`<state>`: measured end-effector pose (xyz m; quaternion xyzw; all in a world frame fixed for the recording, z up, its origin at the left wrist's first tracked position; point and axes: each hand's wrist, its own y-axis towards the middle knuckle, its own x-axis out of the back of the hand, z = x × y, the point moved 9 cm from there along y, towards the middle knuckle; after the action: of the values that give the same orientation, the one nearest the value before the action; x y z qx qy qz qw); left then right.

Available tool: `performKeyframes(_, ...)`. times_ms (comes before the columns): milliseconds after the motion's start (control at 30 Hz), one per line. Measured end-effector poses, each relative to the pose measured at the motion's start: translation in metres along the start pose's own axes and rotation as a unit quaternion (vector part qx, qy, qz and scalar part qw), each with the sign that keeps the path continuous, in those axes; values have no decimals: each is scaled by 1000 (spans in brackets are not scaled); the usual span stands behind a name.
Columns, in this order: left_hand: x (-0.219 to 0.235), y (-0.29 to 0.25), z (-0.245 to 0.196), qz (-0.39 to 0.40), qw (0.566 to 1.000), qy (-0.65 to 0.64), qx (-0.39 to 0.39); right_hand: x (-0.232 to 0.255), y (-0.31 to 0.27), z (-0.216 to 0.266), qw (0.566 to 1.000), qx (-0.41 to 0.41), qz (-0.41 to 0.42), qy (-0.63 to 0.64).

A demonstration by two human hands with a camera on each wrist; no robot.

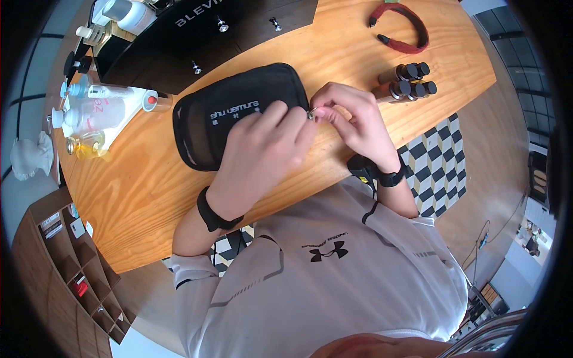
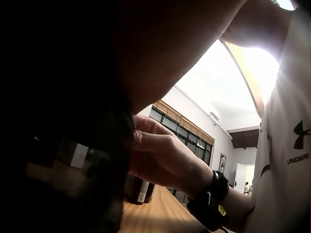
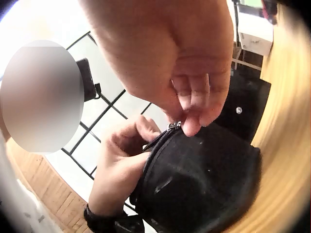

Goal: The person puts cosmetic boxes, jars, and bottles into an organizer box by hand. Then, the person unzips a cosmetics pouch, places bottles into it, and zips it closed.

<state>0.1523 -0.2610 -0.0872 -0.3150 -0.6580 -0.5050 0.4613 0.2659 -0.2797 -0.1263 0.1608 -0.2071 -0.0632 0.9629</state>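
A black mesh cosmetic pouch (image 1: pixel 239 89) with white lettering lies on the wooden table in the head view, partly covered by my left hand (image 1: pixel 268 149). The right wrist view shows my left hand (image 3: pixel 114 167) gripping the pouch's zipped edge, thumb on the outer side. My right hand (image 1: pixel 355 116) meets it at the pouch's right corner. Close up, thumb and finger of the right hand (image 3: pixel 180 63) pinch at the silver zipper pull (image 3: pixel 174 126), other fingers curled in. The left wrist view has my left hand dark and near, the right hand (image 2: pixel 165 150) beyond.
Behind the pouch stands a black drawer cabinet (image 1: pixel 256 27) with small knobs. Clear bottles (image 1: pixel 95 113) stand at the left. Several dark capped bottles (image 1: pixel 406 83) and a red headband (image 1: pixel 412 30) are at the right. The table edge (image 1: pixel 334 179) runs close to the body.
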Motion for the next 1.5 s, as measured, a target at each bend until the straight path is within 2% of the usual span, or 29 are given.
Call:
performKeyframes(67,5,-1,-14,-5,997,-43,-60,10,3,-10,998,-38,-35,-34)
performKeyframes(100,7,-2,-21,-17,995,-43,-85,17,9,-9,995,-26,-69,-61)
performKeyframes(133,9,-3,-24,-17,995,-43,-85,18,14,-12,995,-26,-70,-61)
performKeyframes(200,17,-6,-39,-24,987,-76,-140,23,23,-17,993,-29,-84,-84)
performKeyframes(267,21,-9,-42,-33,982,-98,-157,18,32,-13,994,-18,-62,-84)
performKeyframes(333,32,-9,-46,2,973,-133,-188,4,38,-6,997,10,-15,-76)
performKeyframes(400,39,-12,-40,18,973,-129,-188,-3,38,-7,998,-3,-8,-64)
performKeyframes(467,50,-9,-22,3,990,-65,-125,-9,37,-13,998,-14,-10,-62)
performKeyframes(500,54,-4,-9,36,995,-56,-69,-9,35,-14,997,-20,-4,-70)
performKeyframes(533,61,-5,-3,36,995,-55,-68,-8,34,-15,997,-19,-4,-70)
performKeyframes(600,74,-9,34,18,999,-24,39,-8,30,-27,997,-61,4,-39)
performKeyframes(667,85,-14,63,16,996,-19,87,-7,27,-30,998,-60,-5,-26)
performKeyframes(800,79,-26,101,-29,982,-116,148,-2,23,-25,998,-51,-36,-15)
performKeyframes(867,90,-25,103,-154,971,-84,160,-1,20,-21,997,-68,-48,6)
performKeyframes(933,81,-26,108,-175,963,-91,184,2,14,-20,994,-86,-59,25)
performKeyframes(1000,83,-31,116,-296,927,-150,175,5,8,-19,994,-90,-56,11)
performKeyframes(1067,75,-33,128,-301,918,-164,197,2,2,-16,995,-82,-55,14)
performKeyframes(1133,66,-27,129,-231,949,-91,195,0,-2,-10,996,-75,-53,18)
performKeyframes(1167,58,-26,129,-162,954,-97,234,-1,-3,-4,996,-66,-48,-21)
performKeyframes(1200,59,-26,131,-162,953,-96,238,-2,-3,0,996,-56,-43,-60)
performKeyframes(1267,58,-23,125,-117,976,21,182,-5,-6,-3,996,-53,-39,-65)
performKeyframes(1300,55,-29,132,-86,972,11,217,-5,-7,-7,995,-69,-40,-66)
performKeyframes(1333,60,-33,133,-86,971,14,222,-5,-8,-10,993,-85,-42,-67)
performKeyframes(1400,72,-34,125,-76,982,36,169,-5,-10,-10,994,-84,-46,-58)
performKeyframes(1433,76,-38,125,-70,983,-3,167,-4,-11,-10,993,-86,-56,-52)
performKeyframes(1500,77,-43,126,-61,981,18,184,-1,-12,-5,995,-71,-48,-53)
